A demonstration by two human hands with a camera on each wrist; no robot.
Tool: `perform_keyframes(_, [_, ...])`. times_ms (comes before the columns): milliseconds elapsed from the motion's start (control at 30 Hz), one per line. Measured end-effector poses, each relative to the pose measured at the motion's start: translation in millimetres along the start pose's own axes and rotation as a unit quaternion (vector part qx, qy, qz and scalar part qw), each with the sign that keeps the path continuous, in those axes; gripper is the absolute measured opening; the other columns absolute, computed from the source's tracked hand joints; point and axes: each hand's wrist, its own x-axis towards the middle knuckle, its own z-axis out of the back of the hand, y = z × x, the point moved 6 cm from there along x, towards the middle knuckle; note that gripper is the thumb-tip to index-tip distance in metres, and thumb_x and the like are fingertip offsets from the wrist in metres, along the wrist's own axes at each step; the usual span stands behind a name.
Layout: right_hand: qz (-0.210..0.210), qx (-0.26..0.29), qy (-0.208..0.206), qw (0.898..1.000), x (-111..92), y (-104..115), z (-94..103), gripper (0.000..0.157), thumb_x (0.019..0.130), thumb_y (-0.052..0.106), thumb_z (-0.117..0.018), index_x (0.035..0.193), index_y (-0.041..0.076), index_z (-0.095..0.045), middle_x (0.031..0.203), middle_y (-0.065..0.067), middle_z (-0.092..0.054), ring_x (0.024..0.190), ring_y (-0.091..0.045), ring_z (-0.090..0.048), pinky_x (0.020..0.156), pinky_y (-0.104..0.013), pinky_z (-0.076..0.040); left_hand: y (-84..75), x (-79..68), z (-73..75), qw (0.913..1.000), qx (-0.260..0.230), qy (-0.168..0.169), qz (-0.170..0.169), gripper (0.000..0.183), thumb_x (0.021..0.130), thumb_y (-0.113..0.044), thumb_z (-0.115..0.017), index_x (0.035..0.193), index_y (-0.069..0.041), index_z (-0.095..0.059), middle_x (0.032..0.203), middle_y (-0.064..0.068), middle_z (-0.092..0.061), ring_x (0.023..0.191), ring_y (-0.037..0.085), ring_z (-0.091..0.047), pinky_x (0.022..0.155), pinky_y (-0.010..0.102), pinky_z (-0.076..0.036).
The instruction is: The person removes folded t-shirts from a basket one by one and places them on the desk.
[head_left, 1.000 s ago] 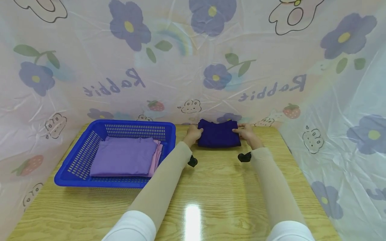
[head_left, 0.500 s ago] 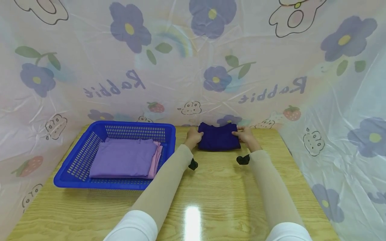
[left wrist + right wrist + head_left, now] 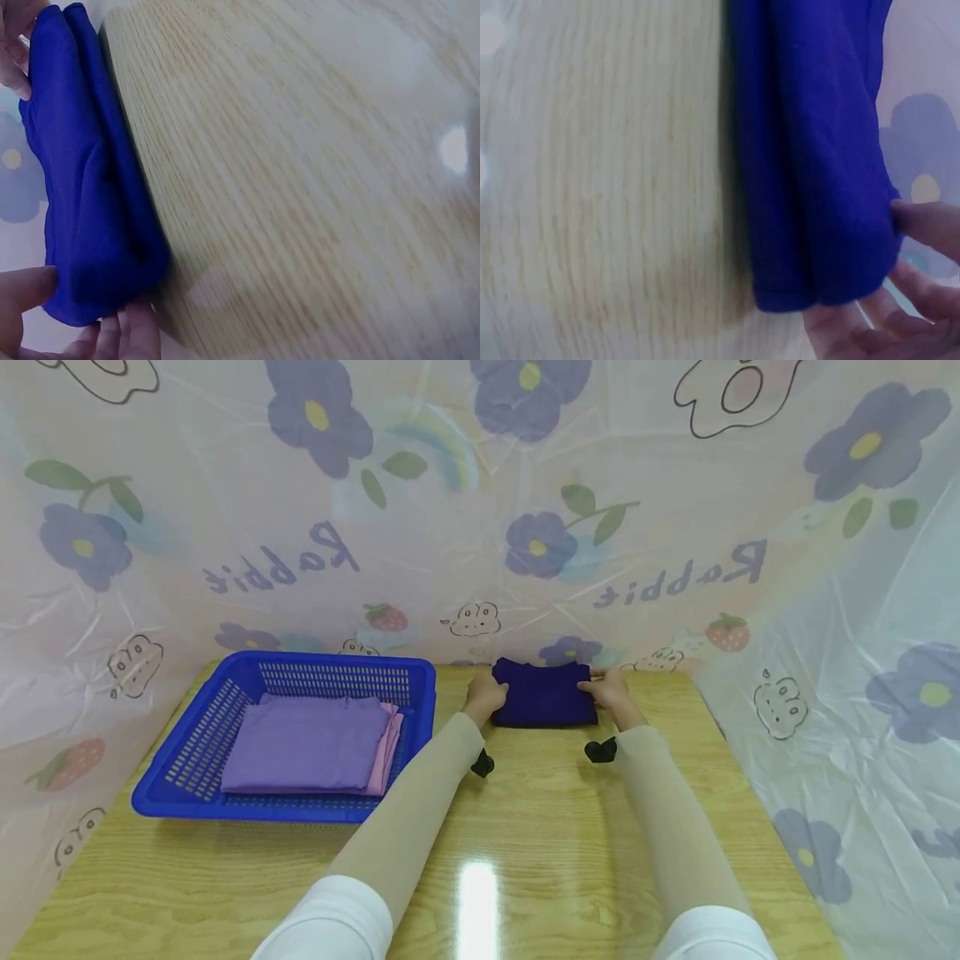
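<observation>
A folded dark blue garment (image 3: 543, 695) lies at the far side of the table, below the patterned backdrop. My left hand (image 3: 486, 695) holds its left end, and my right hand (image 3: 611, 693) holds the right end. In the left wrist view, the left thumb (image 3: 30, 289) presses the upper layer while the fingers reach under the end. The right wrist view has the right thumb (image 3: 930, 225) on top of the fabric and the other fingers beneath the edge. Several stacked layers show along the near side of the garment (image 3: 817, 165).
A blue plastic basket (image 3: 247, 810) stands to the left with folded cloth inside: a lilac piece (image 3: 303, 743) over a pink one (image 3: 386, 752). A floral sheet (image 3: 420, 577) hangs behind and along both sides of the wooden table (image 3: 555, 835).
Both hands keep their hold on the dark blue garment. It appears shifted very slightly toward me, and the left thumb reaches a little further over it. The head view has tilted slightly.
</observation>
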Motion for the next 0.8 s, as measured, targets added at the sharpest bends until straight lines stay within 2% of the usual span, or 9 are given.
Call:
perform_keyframes(133, [0.011,-0.021,-0.007,1.0,-1.8,7.0,2.9,0.059,0.101,0.006,-0.056,0.152,-0.007,-0.03,0.142,-0.031,-0.043,0.121,-0.044,-0.052,0.099,-0.052,-0.048,-6.1,-1.6,4.7,0.9998,0.017,0.013,-0.005,0.051,0.105,-0.028,-0.052,0.143,0.005,-0.047,0.143,0.021,-0.049,0.133,0.036,-0.045,0.11,0.043,-0.038])
perform_keyframes(233, [0.017,-0.037,-0.016,0.999,-1.4,10.0,5.9,0.06,0.1,0.006,-0.057,0.151,-0.008,-0.03,0.105,-0.022,-0.061,0.087,-0.032,-0.061,0.09,-0.049,-0.052,-9.0,-2.6,9.5,0.9995,0.025,0.019,-0.006,0.054,0.105,-0.031,-0.051,0.146,0.003,-0.044,0.146,0.022,-0.043,0.136,0.039,-0.039,0.112,0.048,-0.033])
perform_keyframes(333, [0.014,-0.04,-0.023,0.999,-1.1,11.3,8.3,0.062,0.1,0.008,-0.058,0.151,-0.008,-0.029,0.068,-0.005,-0.047,0.054,-0.015,-0.043,0.082,-0.045,-0.051,-12.8,-3.6,13.6,0.9994,0.022,0.022,-0.016,0.053,0.104,-0.032,-0.051,0.144,0.002,-0.046,0.145,0.023,-0.043,0.134,0.041,-0.039,0.111,0.05,-0.033])
perform_keyframes(367, [0.014,-0.036,-0.024,0.999,-1.6,12.2,8.7,0.063,0.099,0.008,-0.059,0.151,-0.009,-0.028,0.068,-0.004,-0.046,0.049,-0.012,-0.035,0.083,-0.046,-0.051,-15.2,-3.7,14.7,0.9991,0.024,0.021,-0.026,0.053,0.104,-0.032,-0.05,0.144,0.002,-0.047,0.146,0.022,-0.044,0.135,0.041,-0.038,0.112,0.049,-0.032])
perform_keyframes(433, [0.016,-0.033,-0.025,0.999,-4.2,15.3,9.1,0.064,0.099,0.009,-0.058,0.151,-0.01,-0.026,0.081,-0.013,-0.057,0.05,-0.01,-0.034,0.087,-0.047,-0.051,-19.9,-4.4,16.2,0.9987,0.018,0.023,-0.041,0.053,0.104,-0.031,-0.051,0.145,0.003,-0.045,0.146,0.021,-0.045,0.136,0.04,-0.037,0.113,0.049,-0.03])
perform_keyframes(500, [0.02,-0.027,-0.03,0.999,-6.7,19.1,9.4,0.064,0.099,0.009,-0.059,0.151,-0.01,-0.027,0.114,-0.024,-0.059,0.061,-0.014,-0.043,0.094,-0.05,-0.05,-26.1,-6.2,17.5,0.9978,0.018,0.028,-0.058,0.054,0.104,-0.029,-0.05,0.146,0.004,-0.043,0.147,0.021,-0.045,0.137,0.039,-0.036,0.114,0.049,-0.028])
perform_keyframes(567, [0.025,-0.023,-0.034,0.999,-10.1,24.2,9.3,0.063,0.099,0.009,-0.058,0.151,-0.01,-0.027,0.143,-0.029,-0.043,0.081,-0.022,-0.052,0.099,-0.052,-0.047,-32.5,-8.7,18.8,0.9967,0.014,0.032,-0.073,0.055,0.104,-0.028,-0.051,0.147,0.005,-0.041,0.148,0.02,-0.045,0.138,0.038,-0.036,0.115,0.05,-0.027])
perform_keyframes(700, [0.025,-0.002,-0.044,0.999,-14.2,33.1,10.0,0.062,0.099,0.009,-0.058,0.151,-0.007,-0.029,0.149,-0.029,-0.036,0.122,-0.04,-0.05,0.101,-0.052,-0.046,-44.4,-15.4,22.0,0.9938,0.002,0.04,-0.104,0.052,0.104,-0.027,-0.052,0.144,0.006,-0.045,0.146,0.018,-0.048,0.134,0.034,-0.045,0.112,0.046,-0.035])
perform_keyframes(800, [0.019,0.024,-0.048,0.998,-16.9,39.2,10.2,0.06,0.1,0.009,-0.059,0.151,-0.005,-0.032,0.146,-0.028,-0.041,0.126,-0.042,-0.049,0.101,-0.048,-0.048,-48.9,-19.1,24.9,0.9924,-0.014,0.046,-0.113,0.052,0.104,-0.028,-0.052,0.145,0.004,-0.044,0.148,0.015,-0.048,0.133,0.03,-0.047,0.108,0.04,-0.04])
